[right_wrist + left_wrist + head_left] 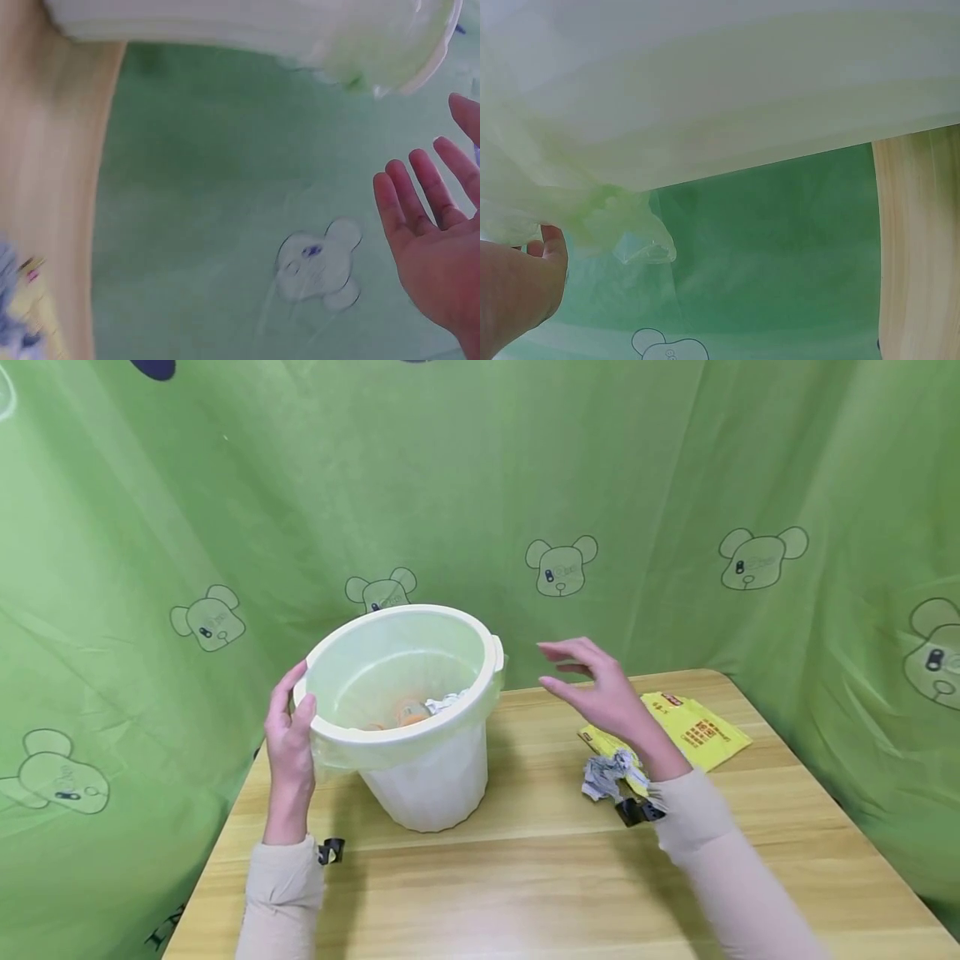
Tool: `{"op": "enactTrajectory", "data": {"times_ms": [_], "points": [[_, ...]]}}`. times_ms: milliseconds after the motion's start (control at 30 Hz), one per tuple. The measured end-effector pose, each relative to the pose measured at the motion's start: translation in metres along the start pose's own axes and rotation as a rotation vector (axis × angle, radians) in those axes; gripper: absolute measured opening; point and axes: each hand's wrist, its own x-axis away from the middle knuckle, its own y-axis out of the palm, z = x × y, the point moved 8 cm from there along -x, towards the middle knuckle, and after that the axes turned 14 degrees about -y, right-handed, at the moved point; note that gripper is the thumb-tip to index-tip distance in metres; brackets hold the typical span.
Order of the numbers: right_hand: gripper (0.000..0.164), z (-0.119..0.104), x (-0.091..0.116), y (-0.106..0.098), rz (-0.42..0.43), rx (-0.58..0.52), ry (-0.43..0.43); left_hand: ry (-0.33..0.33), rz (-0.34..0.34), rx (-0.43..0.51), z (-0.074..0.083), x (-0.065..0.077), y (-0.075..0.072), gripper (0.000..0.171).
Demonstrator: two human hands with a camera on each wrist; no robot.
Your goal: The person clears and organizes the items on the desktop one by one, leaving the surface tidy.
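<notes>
— Before we speak of the hands, could you tell me where the white bin [431,793] is?

— It is left of the middle in the head view, and it seems to stand on the wooden bench [487,893]. Its rim [375,732] is covered by a thin, greenish liner [333,756], which hangs over the outside.

— And how is each grip?

— The left hand [288,752] has its grip closed on the left side of the rim. The right hand [598,687], right of the middle, has relaxed fingers, holds nothing and is apart from the bin.

— Is such a bin heavy, in your opinion?

— I think it is rather light, because it looks like plastic, and inside I see only crumpled paper [446,702] and something orange [411,712], which I cannot identify. The wall should be stiff.

— Then what is delicate?

— The liner, I suppose. It looks soft and slippery, so it could slide or tear. It is better to take rim and liner together, at two opposite sides; the small lug [497,653] may suit the right hand.

— What lies at the right of the frame?

— Yellow packets [701,731] and a grey crumpled piece [606,775], surely light; a gentle pinch is sufficient for it.
</notes>
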Motion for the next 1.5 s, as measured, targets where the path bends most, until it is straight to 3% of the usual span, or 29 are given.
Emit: {"op": "enactTrajectory", "data": {"times_ms": [300, 533, 667, 1133, 1500], "points": [[0.053, 0.049, 0.061, -0.015, -0.096, 0.108, 0.103, -0.009, -0.002, -0.003, -0.001, 0.000, 0.001, 0.049], [0.062, 0.076, 0.106, -0.009, -0.257, 0.131, 0.186, -0.006, -0.003, 0.013, -0.001, 0.000, 0.000, 0.049], [0.066, 0.085, 0.123, -0.008, -0.293, 0.156, 0.219, -0.011, -0.005, 0.010, -0.001, -0.001, 0.000, 0.049], [0.070, 0.107, 0.141, 0.004, -0.342, 0.270, 0.204, -0.013, -0.005, -0.003, -0.002, -0.001, 0.000, 0.049], [0.058, 0.116, 0.147, 0.011, -0.365, 0.311, 0.207, -0.007, -0.001, -0.009, 0.000, -0.001, -0.001, 0.049]]}}
